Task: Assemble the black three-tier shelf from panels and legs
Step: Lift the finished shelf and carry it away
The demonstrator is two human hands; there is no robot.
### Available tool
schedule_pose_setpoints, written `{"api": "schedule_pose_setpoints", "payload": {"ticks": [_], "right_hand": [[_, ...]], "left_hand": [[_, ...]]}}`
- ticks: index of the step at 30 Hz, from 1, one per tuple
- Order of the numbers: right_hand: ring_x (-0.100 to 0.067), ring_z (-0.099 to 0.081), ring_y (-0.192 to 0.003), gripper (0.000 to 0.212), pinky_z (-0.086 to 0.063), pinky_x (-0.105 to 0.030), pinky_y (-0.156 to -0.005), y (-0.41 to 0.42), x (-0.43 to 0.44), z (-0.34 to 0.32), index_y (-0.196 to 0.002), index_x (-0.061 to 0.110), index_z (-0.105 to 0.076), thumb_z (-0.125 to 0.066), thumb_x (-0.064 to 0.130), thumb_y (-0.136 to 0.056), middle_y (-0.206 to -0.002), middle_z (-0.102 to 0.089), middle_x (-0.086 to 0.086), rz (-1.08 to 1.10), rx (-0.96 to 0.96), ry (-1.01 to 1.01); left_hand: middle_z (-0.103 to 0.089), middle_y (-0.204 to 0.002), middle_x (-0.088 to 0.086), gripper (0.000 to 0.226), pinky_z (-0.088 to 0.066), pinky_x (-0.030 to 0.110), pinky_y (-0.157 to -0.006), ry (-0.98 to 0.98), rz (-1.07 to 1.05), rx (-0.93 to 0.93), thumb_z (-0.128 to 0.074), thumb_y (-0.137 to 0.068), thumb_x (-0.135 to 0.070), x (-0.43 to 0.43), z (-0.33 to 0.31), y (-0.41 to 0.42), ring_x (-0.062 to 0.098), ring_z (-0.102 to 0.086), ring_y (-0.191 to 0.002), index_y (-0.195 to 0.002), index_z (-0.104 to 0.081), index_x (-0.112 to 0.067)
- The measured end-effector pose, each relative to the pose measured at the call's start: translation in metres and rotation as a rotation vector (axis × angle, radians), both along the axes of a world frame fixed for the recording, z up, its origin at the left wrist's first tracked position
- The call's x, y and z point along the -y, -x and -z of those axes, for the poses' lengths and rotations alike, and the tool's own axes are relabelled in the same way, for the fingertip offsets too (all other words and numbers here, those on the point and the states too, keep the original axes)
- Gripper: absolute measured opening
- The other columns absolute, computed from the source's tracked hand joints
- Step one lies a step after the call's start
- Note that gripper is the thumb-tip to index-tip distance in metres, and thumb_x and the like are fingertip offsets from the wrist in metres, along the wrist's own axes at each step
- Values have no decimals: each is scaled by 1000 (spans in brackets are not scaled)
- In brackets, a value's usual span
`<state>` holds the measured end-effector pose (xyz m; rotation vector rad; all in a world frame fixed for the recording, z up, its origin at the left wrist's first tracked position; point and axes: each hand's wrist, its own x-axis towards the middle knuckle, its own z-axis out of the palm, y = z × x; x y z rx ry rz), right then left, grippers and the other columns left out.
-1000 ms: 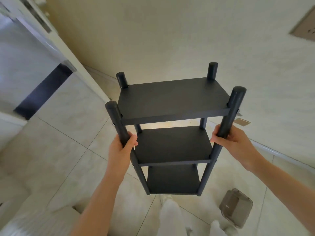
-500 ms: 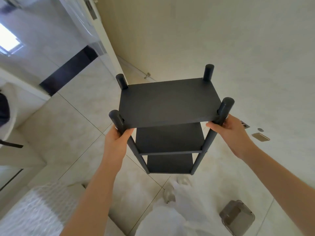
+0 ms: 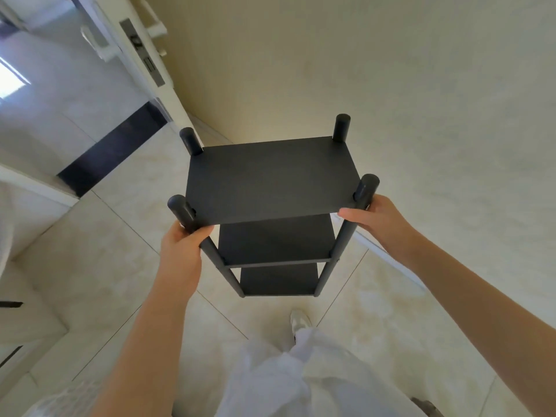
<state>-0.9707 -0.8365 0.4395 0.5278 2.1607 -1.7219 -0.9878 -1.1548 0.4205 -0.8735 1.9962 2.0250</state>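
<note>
Three black panels sat fixed between four legs, so to my eye the building was done and what remained was finding the thing a spot. A cream wall (image 3: 391,70) rose straight ahead and a pale tiled floor (image 3: 114,251) ran beneath, with a white door (image 3: 141,49) off to the left. The person faced the line where wall met floor, which I took for the intended resting place.

The shelf (image 3: 270,206) stood upright in front of them, near the wall yet apart from it. It seemed lifted clear of the tiles, though I could not swear its feet were off the ground. Its top panel (image 3: 270,176) lay level, with the middle panel (image 3: 276,239) and bottom panel (image 3: 279,279) squarely below. That is presumably why both sides were held at once: an even grip stops it tipping.

The left hand (image 3: 180,248) was wrapped round the near left leg (image 3: 183,209) just under the top panel, thumb across the front. The right hand (image 3: 379,219) clasped the near right leg (image 3: 365,188) at much the same height. One white shoe (image 3: 299,320) showed just below the shelf's feet, close enough to catch if it came down carelessly.
</note>
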Motion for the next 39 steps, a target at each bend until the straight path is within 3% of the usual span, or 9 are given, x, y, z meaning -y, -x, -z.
{"api": "schedule_pose_setpoints", "payload": {"ticks": [7,12,18,20,22,25,31,35,39], "right_hand": [[-32,-63,-107,53,-43,-52,-108,77,18,-5,-104,15,-67,-64,58,-73,-109,-69,-15,130,31,40],[-30,-61,-112,53,-40,-51,-111,117,37,-1,-102,19,-63,-57,61,-71,-114,-66,-14,323,64,99],[-31,-46,-131,97,-37,-58,-110,154,57,7,-139,15,-44,-47,77,-64,-141,-49,-8,495,216,163],[-31,-45,-130,101,-39,-58,-109,166,58,11,-139,15,-45,-43,81,-62,-140,-47,-10,547,235,186],[-30,-48,-127,89,-40,-58,-108,178,57,16,-136,16,-49,-44,78,-71,-137,-50,-10,595,245,208],[-29,-47,-128,59,-41,-56,-107,193,49,37,-134,18,-52,-47,60,-93,-137,-51,-6,657,245,242],[-22,-57,-107,24,-46,-43,-104,206,38,77,-107,15,-58,-52,36,-98,-111,-58,-6,613,326,259],[-18,-58,-88,18,-47,-30,-90,214,34,101,-83,12,-58,-50,18,-97,-90,-60,-5,554,403,246],[-21,-40,-74,22,-39,-31,-79,224,37,142,-70,11,-45,-48,8,-91,-75,-42,-8,523,497,210]], "left_hand": [[-76,-98,-7,24,-43,39,-102,29,253,13,-71,-89,-1,24,0,104,18,-64,-108,-98,-70,-23],[-74,-103,-16,26,-41,31,-97,29,544,76,-77,-85,-24,39,4,182,10,-61,-111,-108,-66,-28],[-52,-91,4,74,-37,19,-72,90,700,231,-74,-55,-74,50,16,267,7,-50,-80,-90,-54,-12],[-56,-106,7,74,-46,26,-89,52,684,290,-67,-51,-71,45,21,290,13,-57,-96,-95,-55,-14],[-53,-136,4,86,-34,42,-119,-57,631,330,-65,-56,-66,35,26,308,22,-49,-133,-121,-54,-12],[-39,-159,1,120,-24,49,-123,-147,565,337,-62,-54,-71,17,35,334,27,-34,-148,-155,-33,-14],[-43,-155,1,66,-31,48,-121,-158,500,407,-63,-93,-43,1,73,366,25,-37,-146,-151,-43,-19],[-53,-112,10,3,-39,41,-115,-103,523,500,-55,-96,-10,-3,107,385,26,-54,-118,-94,-54,-8],[-43,-93,10,14,-44,33,-94,-83,471,613,-53,-90,1,-10,143,398,21,-49,-86,-83,-45,-7]]}}
